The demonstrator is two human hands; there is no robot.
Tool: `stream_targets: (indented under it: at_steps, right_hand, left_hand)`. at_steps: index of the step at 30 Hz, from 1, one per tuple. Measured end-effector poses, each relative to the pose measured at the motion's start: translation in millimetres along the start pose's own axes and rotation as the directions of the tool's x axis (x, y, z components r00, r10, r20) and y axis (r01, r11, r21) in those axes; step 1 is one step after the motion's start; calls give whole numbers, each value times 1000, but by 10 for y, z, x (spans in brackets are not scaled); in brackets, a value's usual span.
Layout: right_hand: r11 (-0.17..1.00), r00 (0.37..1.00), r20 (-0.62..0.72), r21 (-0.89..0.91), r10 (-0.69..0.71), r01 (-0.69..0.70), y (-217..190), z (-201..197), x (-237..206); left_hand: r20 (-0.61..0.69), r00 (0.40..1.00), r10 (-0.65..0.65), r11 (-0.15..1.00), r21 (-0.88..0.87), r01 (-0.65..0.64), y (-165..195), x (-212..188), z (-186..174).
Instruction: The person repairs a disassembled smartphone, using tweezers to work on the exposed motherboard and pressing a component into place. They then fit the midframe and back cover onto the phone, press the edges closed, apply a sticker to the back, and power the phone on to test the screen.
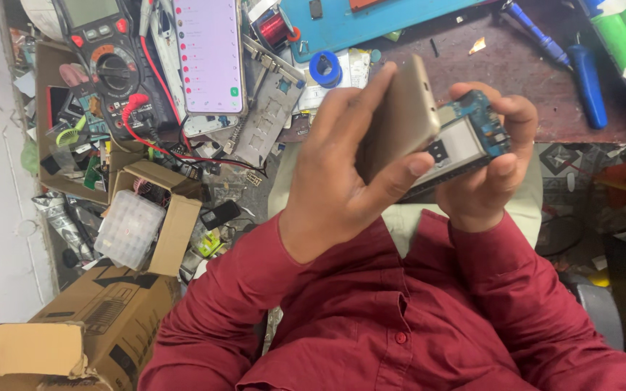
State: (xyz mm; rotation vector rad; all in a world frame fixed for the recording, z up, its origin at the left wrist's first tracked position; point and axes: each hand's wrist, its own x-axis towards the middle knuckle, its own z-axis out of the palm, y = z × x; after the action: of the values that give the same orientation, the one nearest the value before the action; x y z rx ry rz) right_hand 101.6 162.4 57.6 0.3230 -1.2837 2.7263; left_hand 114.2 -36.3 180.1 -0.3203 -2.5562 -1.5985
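My left hand [335, 174] grips a gold phone back cover [402, 116], fingers across its top and thumb on its lower edge. The cover is tilted up and away from an opened phone body [465, 141] that shows a blue circuit board and a silver shield. My right hand [488, 177] holds that body from the right, fingertips curled over its upper end. Cover and body still meet along the lower left side. Both hands are raised above my red-shirted chest, in front of the workbench.
On the cluttered bench lie a multimeter with red leads [110, 65], a lit smartphone [210, 54], a blue work mat [371, 22], blue screwdrivers [587, 83] and a blue tape roll [325, 69]. Cardboard boxes [110, 318] and a clear compartment box [128, 228] sit at left.
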Motion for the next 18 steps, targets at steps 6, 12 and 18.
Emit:
stream_targets:
  at_steps: [6,12,18]
  right_hand:
    - [996,999,-28,84,42,-40,-39,-96,26]
    - [985,986,-92,110,140,-130,-139,-28,2]
    - [971,976,-61,132,207,-198,-192,138,3]
  left_hand:
    - [-42,996,-74,970,-236,62,-75,-48,-118]
    - [55,969,-243,774,-591,228,-216,48,-130]
    - [73,971,-229,953,-184,239,27,72,-186]
